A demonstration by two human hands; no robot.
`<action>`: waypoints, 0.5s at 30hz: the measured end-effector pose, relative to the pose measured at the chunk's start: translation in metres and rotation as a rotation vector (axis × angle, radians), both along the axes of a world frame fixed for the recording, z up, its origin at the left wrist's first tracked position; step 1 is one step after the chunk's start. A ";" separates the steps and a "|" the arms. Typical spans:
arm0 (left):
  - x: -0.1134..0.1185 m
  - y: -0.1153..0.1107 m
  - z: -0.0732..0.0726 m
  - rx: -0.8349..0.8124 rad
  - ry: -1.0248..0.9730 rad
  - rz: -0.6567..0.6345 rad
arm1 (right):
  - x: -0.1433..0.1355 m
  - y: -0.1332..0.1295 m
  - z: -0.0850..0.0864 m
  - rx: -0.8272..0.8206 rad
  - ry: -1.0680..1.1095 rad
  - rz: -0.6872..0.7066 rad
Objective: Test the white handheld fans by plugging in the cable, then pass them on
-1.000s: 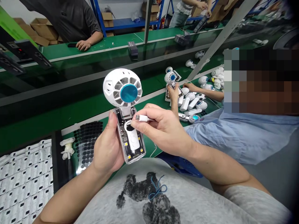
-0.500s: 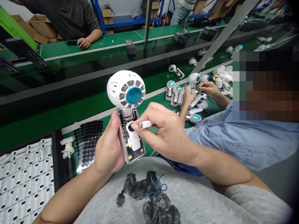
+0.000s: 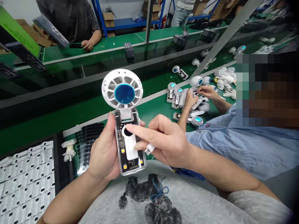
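In my left hand (image 3: 104, 151) is a handheld fan (image 3: 132, 161), its round white head with a blue centre tilted up and its clear case showing a circuit board. The fingers wrap behind the case and the thumb lies along its left edge. My right hand (image 3: 167, 141) has a white USB-C plug (image 3: 149, 149) tucked in its curled fingers. Its index fingertip touches the black round disc (image 3: 128, 131) at the top of the fan's white button panel. The plug is apart from the fan.
To the left stand a tray of white parts (image 3: 25, 180), a sheet of black round stickers (image 3: 90, 140) and a wrapped-handle tool (image 3: 69, 151). Several fans (image 3: 177, 98) lie at right, where a co-worker's hands (image 3: 192, 99) work. A dark box (image 3: 129, 51) sits beyond.
My right index finger has straightened onto the black disc, while the plug has dropped lower into the curled fingers. The fan has turned to face me more squarely.
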State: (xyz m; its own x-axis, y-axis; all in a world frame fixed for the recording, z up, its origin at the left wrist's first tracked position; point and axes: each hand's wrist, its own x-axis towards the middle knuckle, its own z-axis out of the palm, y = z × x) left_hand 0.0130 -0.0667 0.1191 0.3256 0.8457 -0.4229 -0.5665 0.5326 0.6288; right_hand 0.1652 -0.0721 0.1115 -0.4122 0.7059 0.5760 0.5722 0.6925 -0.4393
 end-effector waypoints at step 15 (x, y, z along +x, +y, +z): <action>0.023 0.118 -0.098 -0.107 0.256 0.067 | 0.024 0.040 -0.050 -0.402 0.045 -0.134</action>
State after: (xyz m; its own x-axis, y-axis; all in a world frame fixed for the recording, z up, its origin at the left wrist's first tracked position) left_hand 0.0359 0.0513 0.0208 0.1418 0.8077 -0.5723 -0.4325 0.5706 0.6981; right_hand 0.1889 -0.0319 0.0620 -0.2818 0.9238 0.2592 0.6194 0.3815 -0.6861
